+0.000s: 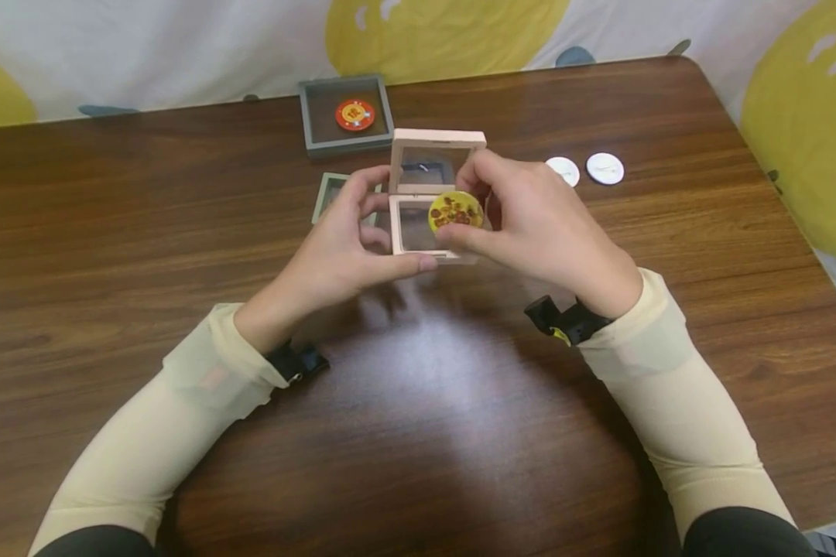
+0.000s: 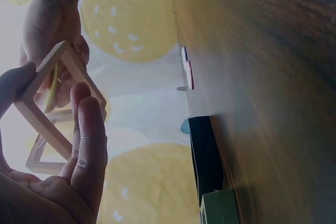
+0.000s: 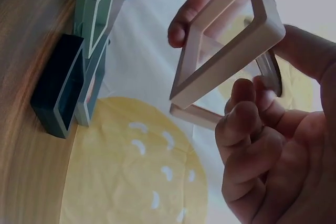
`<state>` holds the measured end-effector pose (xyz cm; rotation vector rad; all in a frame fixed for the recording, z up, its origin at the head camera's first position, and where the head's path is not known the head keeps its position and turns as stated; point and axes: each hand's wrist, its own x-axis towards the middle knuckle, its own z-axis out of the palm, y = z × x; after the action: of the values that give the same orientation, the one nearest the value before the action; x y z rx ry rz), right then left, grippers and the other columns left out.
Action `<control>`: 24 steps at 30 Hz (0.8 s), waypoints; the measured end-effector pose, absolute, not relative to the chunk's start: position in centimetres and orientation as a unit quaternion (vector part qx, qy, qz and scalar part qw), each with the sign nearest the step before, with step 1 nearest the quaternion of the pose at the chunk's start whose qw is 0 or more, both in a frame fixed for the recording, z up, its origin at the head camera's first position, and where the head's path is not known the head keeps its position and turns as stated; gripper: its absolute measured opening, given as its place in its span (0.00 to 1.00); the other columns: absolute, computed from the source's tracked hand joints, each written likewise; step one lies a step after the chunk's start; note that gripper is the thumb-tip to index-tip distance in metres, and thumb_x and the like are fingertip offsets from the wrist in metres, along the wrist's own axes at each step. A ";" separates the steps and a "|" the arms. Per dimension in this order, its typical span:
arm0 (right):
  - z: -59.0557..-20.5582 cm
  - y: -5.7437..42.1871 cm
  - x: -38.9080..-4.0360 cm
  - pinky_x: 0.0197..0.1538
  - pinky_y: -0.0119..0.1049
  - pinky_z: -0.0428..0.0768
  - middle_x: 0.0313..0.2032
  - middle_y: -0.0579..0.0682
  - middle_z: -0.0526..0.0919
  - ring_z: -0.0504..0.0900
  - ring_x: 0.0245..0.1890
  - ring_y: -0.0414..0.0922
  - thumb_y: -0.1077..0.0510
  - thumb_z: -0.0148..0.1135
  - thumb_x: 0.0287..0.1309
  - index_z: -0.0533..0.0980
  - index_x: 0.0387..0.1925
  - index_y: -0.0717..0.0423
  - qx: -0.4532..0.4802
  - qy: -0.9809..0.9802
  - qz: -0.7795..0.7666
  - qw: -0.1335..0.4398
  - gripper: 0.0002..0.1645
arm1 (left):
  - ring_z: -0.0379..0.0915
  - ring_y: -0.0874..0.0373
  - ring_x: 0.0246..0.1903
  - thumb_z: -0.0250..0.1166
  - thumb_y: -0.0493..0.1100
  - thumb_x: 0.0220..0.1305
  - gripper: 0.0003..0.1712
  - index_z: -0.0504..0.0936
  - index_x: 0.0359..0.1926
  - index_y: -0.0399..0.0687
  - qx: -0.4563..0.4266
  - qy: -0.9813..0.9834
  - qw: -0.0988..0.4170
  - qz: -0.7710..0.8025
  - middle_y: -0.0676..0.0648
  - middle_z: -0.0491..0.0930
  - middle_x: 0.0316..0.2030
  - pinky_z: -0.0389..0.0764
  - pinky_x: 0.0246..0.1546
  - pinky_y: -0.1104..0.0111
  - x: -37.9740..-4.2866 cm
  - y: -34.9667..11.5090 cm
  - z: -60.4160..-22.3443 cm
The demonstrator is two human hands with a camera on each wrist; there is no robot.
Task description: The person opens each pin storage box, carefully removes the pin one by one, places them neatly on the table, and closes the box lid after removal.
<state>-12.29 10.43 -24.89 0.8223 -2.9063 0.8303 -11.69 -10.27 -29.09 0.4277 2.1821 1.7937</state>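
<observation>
A pale pink, square display case (image 1: 439, 138) with clear panes is held up, its two hinged halves spread apart. My left hand (image 1: 330, 259) grips its lower half from the left, thumb along the front edge and fingers behind. Between thumb and fingers, my right hand (image 1: 546, 220) pinches a round yellow pin badge (image 1: 454, 204) printed with reddish-brown shapes, over the lower pane. From the left wrist, the badge (image 2: 52, 85) shows edge-on beside the case rim (image 2: 44, 121). In the right wrist view the badge's dark edge (image 3: 271, 77) is near the case's corner (image 3: 268, 24).
A grey frame (image 1: 311, 124) with a red round badge (image 1: 355, 114) lies at the table's back. A small green frame (image 1: 320, 203) is partly behind my left hand; a dark frame (image 3: 55, 90) stands near it. Two white badges (image 1: 605, 168) lie pin-side up to the right.
</observation>
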 end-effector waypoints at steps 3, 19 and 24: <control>-24.7 10.6 -12.2 0.25 0.34 0.72 0.24 0.50 0.79 0.74 0.21 0.42 0.53 0.70 0.52 0.73 0.34 0.58 0.268 -0.921 0.283 0.013 0.16 | 0.81 0.52 0.34 0.74 0.34 0.47 0.51 0.53 0.68 0.43 0.144 0.750 0.139 0.631 0.36 0.74 0.56 0.82 0.30 0.73 -11.8 -10.3 -29.1; -23.7 11.7 -12.4 0.28 0.21 0.73 0.25 0.51 0.83 0.76 0.24 0.39 0.61 0.70 0.51 0.77 0.31 0.62 0.246 -0.912 0.317 0.081 0.10 | 0.79 0.59 0.31 0.73 0.31 0.47 0.49 0.54 0.67 0.43 0.123 0.738 0.133 0.650 0.35 0.75 0.55 0.78 0.26 0.75 -11.9 -10.5 -29.0; -24.0 12.4 -13.0 0.29 0.24 0.72 0.27 0.52 0.85 0.79 0.25 0.42 0.60 0.70 0.51 0.78 0.32 0.61 0.232 -0.924 0.287 0.101 0.10 | 0.79 0.61 0.30 0.73 0.31 0.47 0.49 0.55 0.67 0.42 0.121 0.738 0.134 0.650 0.35 0.75 0.54 0.78 0.26 0.75 -11.9 -10.4 -29.0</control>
<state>-12.99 12.42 -24.04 0.6846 -2.7293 0.8463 -11.90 -10.41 -28.98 0.3508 2.1409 1.8834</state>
